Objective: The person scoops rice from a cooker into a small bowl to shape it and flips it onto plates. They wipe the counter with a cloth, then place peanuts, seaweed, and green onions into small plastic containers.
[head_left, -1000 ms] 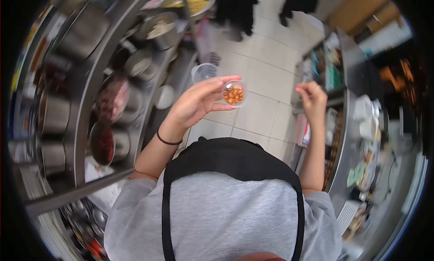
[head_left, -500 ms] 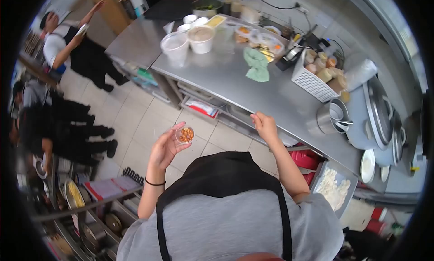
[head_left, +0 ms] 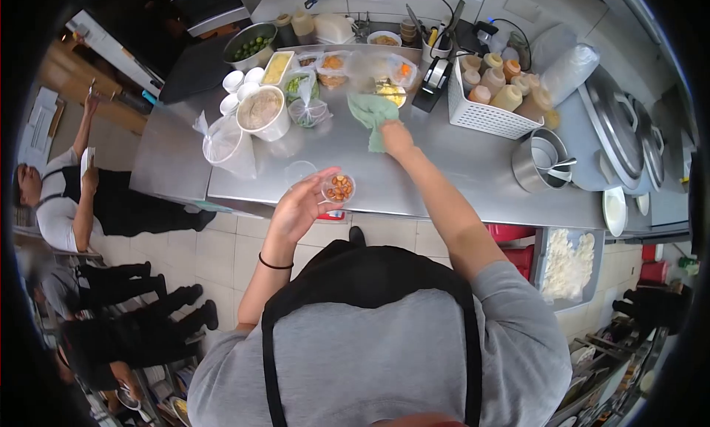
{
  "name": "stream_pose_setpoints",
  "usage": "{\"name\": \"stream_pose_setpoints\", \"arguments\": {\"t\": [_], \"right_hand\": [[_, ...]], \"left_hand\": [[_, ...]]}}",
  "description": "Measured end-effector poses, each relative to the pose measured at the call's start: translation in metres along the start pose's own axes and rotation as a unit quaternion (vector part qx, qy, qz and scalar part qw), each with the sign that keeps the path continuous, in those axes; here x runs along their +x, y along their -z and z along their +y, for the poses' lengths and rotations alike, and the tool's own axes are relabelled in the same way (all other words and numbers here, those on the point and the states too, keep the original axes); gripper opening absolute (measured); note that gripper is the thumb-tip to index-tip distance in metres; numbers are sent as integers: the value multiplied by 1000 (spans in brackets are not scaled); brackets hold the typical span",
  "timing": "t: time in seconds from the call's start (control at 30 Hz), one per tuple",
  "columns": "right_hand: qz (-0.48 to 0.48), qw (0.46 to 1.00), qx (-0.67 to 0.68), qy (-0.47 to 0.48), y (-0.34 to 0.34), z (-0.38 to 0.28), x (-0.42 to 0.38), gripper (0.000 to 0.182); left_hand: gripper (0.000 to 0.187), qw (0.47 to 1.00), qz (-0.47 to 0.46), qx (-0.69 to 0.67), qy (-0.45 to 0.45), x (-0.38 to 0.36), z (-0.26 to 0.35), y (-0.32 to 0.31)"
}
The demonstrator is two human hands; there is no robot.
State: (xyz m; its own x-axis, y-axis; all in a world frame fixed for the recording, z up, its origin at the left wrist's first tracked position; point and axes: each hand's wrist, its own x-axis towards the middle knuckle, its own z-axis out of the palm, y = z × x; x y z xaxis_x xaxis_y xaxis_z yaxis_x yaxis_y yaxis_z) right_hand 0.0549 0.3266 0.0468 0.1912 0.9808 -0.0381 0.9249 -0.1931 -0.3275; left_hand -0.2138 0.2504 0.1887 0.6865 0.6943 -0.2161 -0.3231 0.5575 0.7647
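Observation:
My left hand (head_left: 299, 207) is closed around a small clear plastic cup (head_left: 339, 188) with reddish-brown nuts in it, held in front of the counter's near edge. A round clear lid-like piece (head_left: 301, 171) shows just beyond its fingers. My right hand (head_left: 397, 138) reaches over the steel counter, its fingers closed on a green cloth (head_left: 373, 115). The cloth's far edge overlaps a clear container (head_left: 391, 94) with yellow pieces. To the left lie a knotted bag of greens (head_left: 308, 110) and a tub of pale brown food (head_left: 262, 113).
A white basket of sauce bottles (head_left: 492, 120) and a steel pot (head_left: 534, 168) stand right on the counter (head_left: 451, 177). A clear bag-lined tub (head_left: 226, 149) is at its left. Below right sits a tray of white food (head_left: 568, 264). Another person (head_left: 74, 198) stands at left.
I have come closer to the counter. My right hand has moved forward onto the green cloth and gripped it. My left hand still holds the cup, now near the counter's edge.

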Motion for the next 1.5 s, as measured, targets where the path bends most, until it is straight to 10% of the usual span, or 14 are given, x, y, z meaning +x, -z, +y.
{"name": "stream_pose_setpoints", "arguments": {"t": [0.13, 0.3, 0.47, 0.6, 0.73, 0.8, 0.9, 0.97, 1.1, 1.33, 1.5], "right_hand": [[-266, 954, 59, 123, 16, -32, 2, 30], [-2, 992, -25, 121, -31, -55, -19, 56], [5, 987, 96, 132, -42, -8, -121, 54], [27, 993, -57, 97, 3, 71, -232, 51], [31, 993, -81, -84, 1, 178, -324, 42], [-103, 912, -70, -390, 59, 181, -320, 35], [201, 927, -25, -315, 103, 169, -282, 20], [174, 936, 155, -262, 127, 122, -213, 21], [80, 989, 24, 120, 100, 68, -89, 23], [241, 943, -56, 221, 31, -19, 98, 25], [107, 975, -79, 176, 37, -16, 137, 24]], "left_hand": [[43, 999, 36, -5, 1, 21, 30, 46], [38, 999, -2, 14, 28, 64, 48, 59], [43, 997, -43, 23, 65, 101, 46, 54], [44, 997, -28, 3, 71, 117, 38, 65], [44, 996, -20, -10, 89, 134, 27, 67], [44, 996, -24, -13, 87, 146, 22, 66], [43, 997, -12, -25, 77, 167, 13, 67], [43, 997, 10, -29, 73, 174, 8, 71], [41, 997, 46, -27, 57, 182, 0, 84], [40, 995, 75, -35, 59, 178, -16, 73], [39, 993, 93, -26, 73, 172, -18, 72]]}}
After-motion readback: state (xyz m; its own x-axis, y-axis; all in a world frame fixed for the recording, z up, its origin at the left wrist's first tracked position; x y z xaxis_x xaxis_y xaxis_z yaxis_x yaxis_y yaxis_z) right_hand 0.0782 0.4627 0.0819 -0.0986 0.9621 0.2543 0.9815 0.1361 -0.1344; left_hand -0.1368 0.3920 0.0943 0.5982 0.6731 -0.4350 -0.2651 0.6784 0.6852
